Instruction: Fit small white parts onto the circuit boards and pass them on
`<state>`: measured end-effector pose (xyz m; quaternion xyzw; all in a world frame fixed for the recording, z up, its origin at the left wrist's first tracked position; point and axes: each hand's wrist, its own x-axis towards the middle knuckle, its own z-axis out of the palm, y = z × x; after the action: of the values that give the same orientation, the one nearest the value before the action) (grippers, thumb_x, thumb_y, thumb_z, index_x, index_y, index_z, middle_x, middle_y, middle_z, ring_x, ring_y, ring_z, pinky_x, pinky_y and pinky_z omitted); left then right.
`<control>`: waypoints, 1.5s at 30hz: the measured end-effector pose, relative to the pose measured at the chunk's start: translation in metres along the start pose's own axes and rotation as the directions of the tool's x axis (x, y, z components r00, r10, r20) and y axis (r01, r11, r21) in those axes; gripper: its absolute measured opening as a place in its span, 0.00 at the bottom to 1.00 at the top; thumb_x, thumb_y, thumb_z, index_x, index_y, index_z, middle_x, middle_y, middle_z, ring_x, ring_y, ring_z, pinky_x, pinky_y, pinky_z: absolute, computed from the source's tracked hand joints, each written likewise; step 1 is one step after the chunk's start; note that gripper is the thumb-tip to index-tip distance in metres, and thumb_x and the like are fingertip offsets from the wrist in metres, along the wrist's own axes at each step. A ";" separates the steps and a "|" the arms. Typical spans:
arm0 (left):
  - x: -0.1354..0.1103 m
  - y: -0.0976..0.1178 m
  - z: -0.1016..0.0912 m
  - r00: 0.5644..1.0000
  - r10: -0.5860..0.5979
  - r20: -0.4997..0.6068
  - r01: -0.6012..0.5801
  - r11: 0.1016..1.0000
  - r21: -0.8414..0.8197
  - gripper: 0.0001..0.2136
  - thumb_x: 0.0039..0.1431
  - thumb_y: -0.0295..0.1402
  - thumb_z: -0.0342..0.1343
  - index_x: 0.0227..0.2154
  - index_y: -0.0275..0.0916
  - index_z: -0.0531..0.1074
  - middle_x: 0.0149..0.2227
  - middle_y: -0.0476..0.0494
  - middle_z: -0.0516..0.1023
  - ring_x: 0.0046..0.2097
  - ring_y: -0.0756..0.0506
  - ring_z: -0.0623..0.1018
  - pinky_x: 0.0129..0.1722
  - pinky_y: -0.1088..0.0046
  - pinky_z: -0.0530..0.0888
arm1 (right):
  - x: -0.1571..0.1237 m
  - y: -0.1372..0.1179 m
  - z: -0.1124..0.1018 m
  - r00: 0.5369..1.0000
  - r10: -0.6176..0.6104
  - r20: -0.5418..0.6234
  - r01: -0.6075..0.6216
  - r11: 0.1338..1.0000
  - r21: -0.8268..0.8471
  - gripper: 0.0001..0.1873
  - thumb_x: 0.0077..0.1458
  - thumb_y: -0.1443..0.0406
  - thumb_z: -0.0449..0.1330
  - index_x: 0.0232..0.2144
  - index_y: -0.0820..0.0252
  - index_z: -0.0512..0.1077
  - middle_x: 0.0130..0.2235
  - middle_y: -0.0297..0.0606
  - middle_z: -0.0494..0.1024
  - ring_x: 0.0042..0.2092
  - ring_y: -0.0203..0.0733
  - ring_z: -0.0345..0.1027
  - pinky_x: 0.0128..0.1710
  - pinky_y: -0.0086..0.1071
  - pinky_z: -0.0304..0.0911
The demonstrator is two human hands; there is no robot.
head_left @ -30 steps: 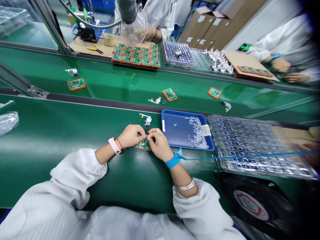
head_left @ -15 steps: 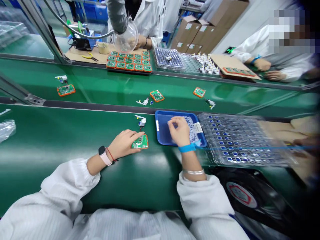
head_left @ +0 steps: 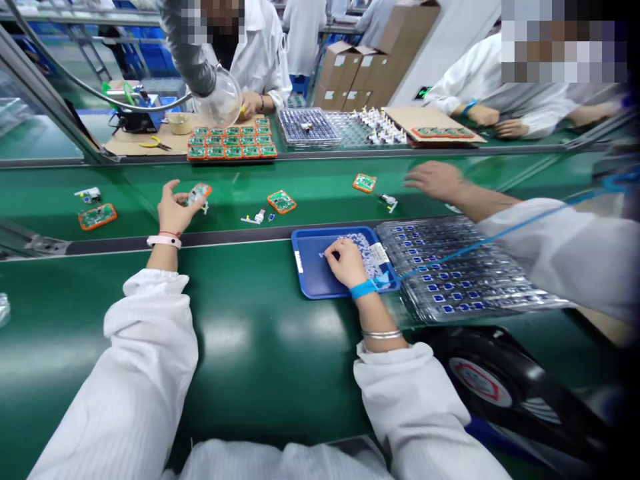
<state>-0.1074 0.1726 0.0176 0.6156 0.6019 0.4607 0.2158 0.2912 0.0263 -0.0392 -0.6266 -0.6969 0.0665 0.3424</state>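
Observation:
My left hand [head_left: 175, 210] is out over the far green strip, gripping a circuit board [head_left: 200, 191] with an orange edge between thumb and fingers. A small white part hangs just below that board. Over the blue tray [head_left: 310, 288], my right hand [head_left: 347, 262] has thumb and fingertips pinched together. Whatever is between those fingertips is too small to make out. Tiny clear pieces [head_left: 367, 248] lie heaped at the tray's right side, beside my right hand.
More circuit boards [head_left: 281, 201] with white parts lie along the far strip. Clear trays of blue-marked parts [head_left: 440, 273] stand right of the blue tray. A co-worker's hand [head_left: 435, 180] reaches in above them. A black fan [head_left: 480, 380] is at lower right.
My left hand has lifted the circuit board off the near surface and carried it forward and left to the far strip. My right hand stays pinched over the tray. A co-worker's arm has come in from the right.

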 end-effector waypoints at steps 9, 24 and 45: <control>-0.034 0.059 0.103 0.914 0.260 0.311 -0.396 0.734 0.552 0.15 0.54 0.44 0.53 0.33 0.37 0.71 0.40 0.37 0.71 0.49 0.36 0.67 0.47 0.60 0.63 | -0.001 -0.003 0.000 1.000 -0.005 -0.004 0.005 1.000 0.014 0.06 0.51 0.69 0.54 0.23 0.59 0.67 0.30 0.42 0.71 0.37 0.45 0.63 0.41 0.40 0.60; -0.015 0.032 0.072 0.994 0.073 0.084 -0.111 0.676 0.729 0.11 0.55 0.35 0.48 0.36 0.33 0.70 0.43 0.31 0.70 0.48 0.35 0.67 0.47 0.59 0.63 | -0.003 0.000 0.006 0.998 -0.065 -0.010 0.065 0.998 0.009 0.08 0.50 0.70 0.53 0.22 0.60 0.68 0.34 0.45 0.70 0.40 0.46 0.63 0.43 0.43 0.60; -0.138 0.056 0.041 0.939 0.217 0.266 -0.224 0.975 -0.004 0.07 0.50 0.34 0.54 0.25 0.38 0.61 0.22 0.53 0.70 0.24 0.52 0.71 0.26 0.78 0.66 | -0.035 -0.097 0.001 0.999 -0.028 0.021 0.015 0.884 0.467 0.07 0.54 0.65 0.53 0.25 0.59 0.66 0.39 0.42 0.68 0.41 0.41 0.65 0.40 0.36 0.63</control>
<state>-0.0229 0.0444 0.0016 0.7381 0.5008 0.3874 0.2331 0.2100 -0.0254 -0.0031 -0.5172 -0.6720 0.2369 0.4742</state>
